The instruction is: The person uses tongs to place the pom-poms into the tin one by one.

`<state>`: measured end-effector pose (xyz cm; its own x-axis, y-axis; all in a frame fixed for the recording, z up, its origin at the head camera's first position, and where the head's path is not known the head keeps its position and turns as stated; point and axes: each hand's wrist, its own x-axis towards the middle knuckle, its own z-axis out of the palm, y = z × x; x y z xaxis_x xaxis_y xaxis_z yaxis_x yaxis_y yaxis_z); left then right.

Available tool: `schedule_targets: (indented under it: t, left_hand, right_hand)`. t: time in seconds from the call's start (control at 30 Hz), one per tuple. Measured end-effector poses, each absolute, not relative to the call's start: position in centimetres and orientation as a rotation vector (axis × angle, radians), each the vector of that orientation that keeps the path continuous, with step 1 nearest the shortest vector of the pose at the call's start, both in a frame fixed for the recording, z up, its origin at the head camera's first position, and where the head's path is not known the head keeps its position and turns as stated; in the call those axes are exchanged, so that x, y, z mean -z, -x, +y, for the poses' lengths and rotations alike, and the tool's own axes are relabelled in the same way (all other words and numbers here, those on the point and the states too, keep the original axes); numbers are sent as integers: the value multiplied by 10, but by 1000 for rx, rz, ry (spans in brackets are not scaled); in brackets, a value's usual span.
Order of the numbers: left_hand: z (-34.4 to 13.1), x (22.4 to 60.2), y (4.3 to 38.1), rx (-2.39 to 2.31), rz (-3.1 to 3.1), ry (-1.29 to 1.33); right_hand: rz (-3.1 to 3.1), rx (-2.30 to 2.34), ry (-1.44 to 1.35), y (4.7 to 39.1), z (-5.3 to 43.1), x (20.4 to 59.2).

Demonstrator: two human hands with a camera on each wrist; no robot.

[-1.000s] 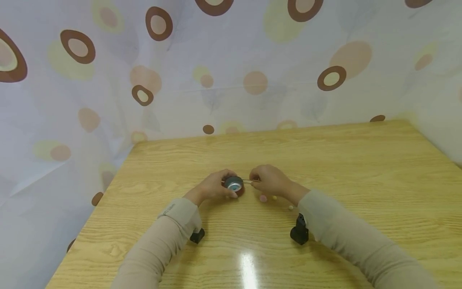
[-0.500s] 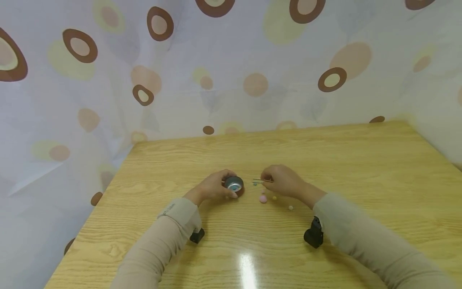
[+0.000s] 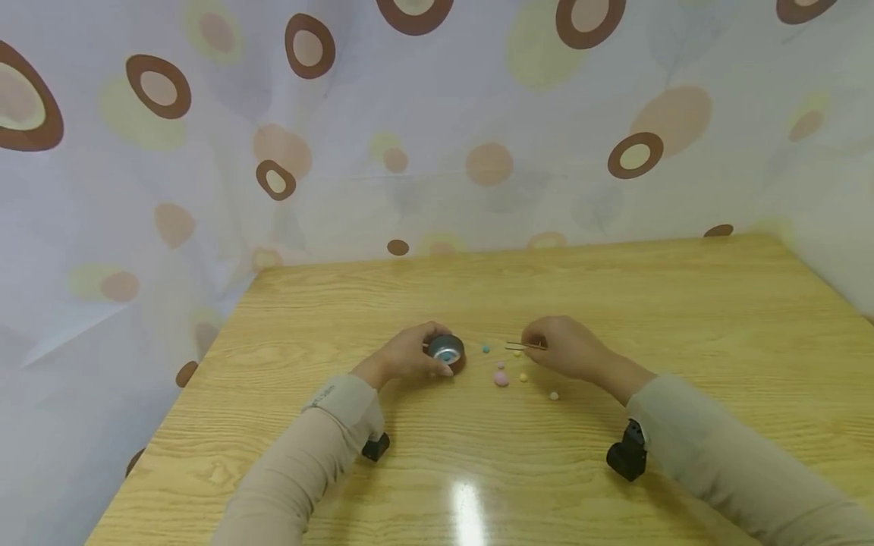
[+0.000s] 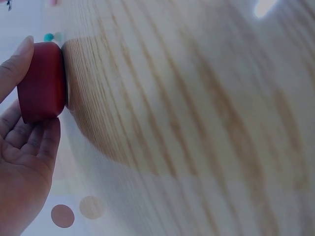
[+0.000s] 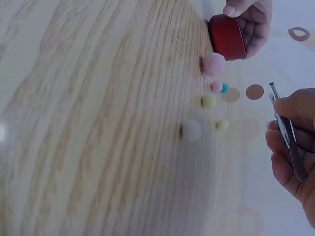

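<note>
One pale cloth backdrop printed with brown, peach and yellow ovals (image 3: 437, 98), hanging behind everything. Before it, a glossy yellow wood-grain tabletop (image 3: 683, 318), and over that, long beige sleeves (image 3: 744, 462) reaching in. Left hand (image 3: 413, 350) half curled, thumb on one side and fingers on the other, gripping a round red-walled cup with a silvery inside (image 4: 43, 81), mouth up, apparently resting on the tabletop. Right hand (image 3: 563, 347) curled to a pinch on slim metal tweezers (image 5: 296, 160), tips apart with nothing between them.

To the right of the cup, loosely scattered: a large fuzzy pink ball (image 5: 214, 64), a fuzzy white ball (image 5: 191, 131), a near yellow ball (image 5: 208, 101), a far yellow ball (image 5: 222, 124), a small pink ball (image 5: 216, 86) and a small teal ball (image 3: 486, 349). Inside the cup, a little blue piece (image 3: 446, 357), probably another ball.

Step in hand, by judgement: lining up on the far yellow ball, just beside the tweezers in the head view. Next, seems to call for lowering the tips astride it, squeezing lightly, then lifting across to the steadied cup.
</note>
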<state>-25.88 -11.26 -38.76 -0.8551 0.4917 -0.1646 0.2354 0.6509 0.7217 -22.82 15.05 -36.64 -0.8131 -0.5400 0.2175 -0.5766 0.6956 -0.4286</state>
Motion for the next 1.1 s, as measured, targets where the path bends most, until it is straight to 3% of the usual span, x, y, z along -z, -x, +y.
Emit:
schedule_targets:
  t: [1.1]
  left_hand:
    - [-113, 386, 256, -1006, 2534, -575]
  right_hand:
    - [-2919, -833, -878, 200, 179, 373]
